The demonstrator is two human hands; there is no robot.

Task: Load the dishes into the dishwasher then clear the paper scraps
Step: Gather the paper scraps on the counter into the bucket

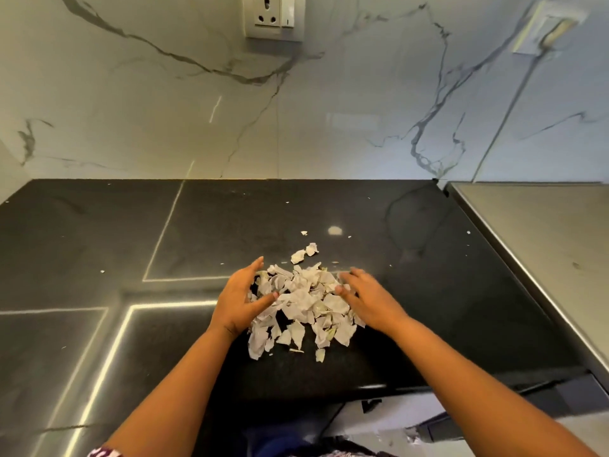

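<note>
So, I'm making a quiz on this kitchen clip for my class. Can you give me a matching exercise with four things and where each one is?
Things:
1. wall socket
2. pile of paper scraps
3. left hand
4. stainless steel surface

Places:
A. heaped in the middle of the black countertop
B. high on the marble wall
C. along the right edge of the view, beside the countertop
D. pressed against the left side of the pile

Pairs: 1-B, 2-A, 3-D, 4-C
</note>
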